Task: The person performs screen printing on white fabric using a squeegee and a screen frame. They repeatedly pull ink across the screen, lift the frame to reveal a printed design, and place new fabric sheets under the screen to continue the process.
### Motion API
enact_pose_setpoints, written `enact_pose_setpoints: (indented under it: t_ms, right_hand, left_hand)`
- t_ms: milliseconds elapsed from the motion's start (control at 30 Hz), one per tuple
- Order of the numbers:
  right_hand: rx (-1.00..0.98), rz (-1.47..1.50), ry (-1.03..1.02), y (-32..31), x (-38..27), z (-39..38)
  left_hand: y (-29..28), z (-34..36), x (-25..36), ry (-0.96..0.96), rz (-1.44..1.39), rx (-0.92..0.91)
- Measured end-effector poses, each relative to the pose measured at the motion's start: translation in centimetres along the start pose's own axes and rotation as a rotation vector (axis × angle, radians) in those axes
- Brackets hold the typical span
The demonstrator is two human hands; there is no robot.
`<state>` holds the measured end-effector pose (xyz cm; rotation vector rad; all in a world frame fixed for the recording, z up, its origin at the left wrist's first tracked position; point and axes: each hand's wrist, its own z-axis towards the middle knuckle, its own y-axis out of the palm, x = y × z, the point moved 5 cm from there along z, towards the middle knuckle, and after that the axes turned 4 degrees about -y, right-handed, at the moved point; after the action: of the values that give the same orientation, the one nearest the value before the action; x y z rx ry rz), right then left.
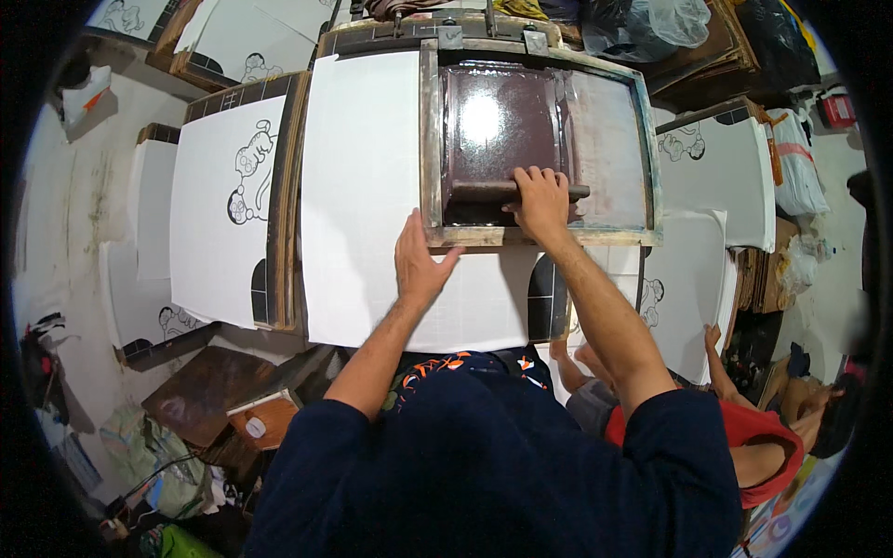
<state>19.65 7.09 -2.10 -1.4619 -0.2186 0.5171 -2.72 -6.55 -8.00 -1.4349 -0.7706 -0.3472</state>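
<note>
Lighting was bright and even, probably from a lamp overhead, since a white glare spot sat on the wet dark ink (484,121). Shadows were soft. Fisheye bent the edges hard, corners went black, and the rim looked a bit blurry.

Two hands of mine on the job: my left hand (417,265) flat on the frame's lower edge, my right hand (539,203) wrapped around the squeegee (484,192). One squeegee, one wooden screen frame (430,139). One blank white sheet (358,195) under the frame. Printed cartoon sheets, I count at least five: one at my left (228,209), one lower left (153,312), two at my right (712,158) (684,293), one top left (246,42). One other person (753,437) crouched at my lower right.
</note>
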Motion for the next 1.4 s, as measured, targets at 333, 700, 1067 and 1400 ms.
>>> enact_pose_setpoints:
  t_ms: [333, 700, 1067, 1400]
  right_hand:
    - [-0.246, 0.112, 0.000, 0.2, -0.1, 0.1]
    - [0.141, -0.021, -0.089, 2.0, 7.9, 18.9]
    - [0.456, -0.057, -0.083, 3.5, 6.7, 16.6]
    - [0.419, -0.104, -0.077, 3.4, 8.9, 24.3]
  left_hand:
    - [1.4, 1.6, -1.3, 0.247, 0.179, -0.043]
    - [1.6, 1.5, -0.9, 0.259, 0.239, 0.013]
    - [1.5, 1.5, -0.8, 0.226, 0.235, -0.022]
    - [1.2, 1.5, -0.6, 0.263, 0.208, -0.006]
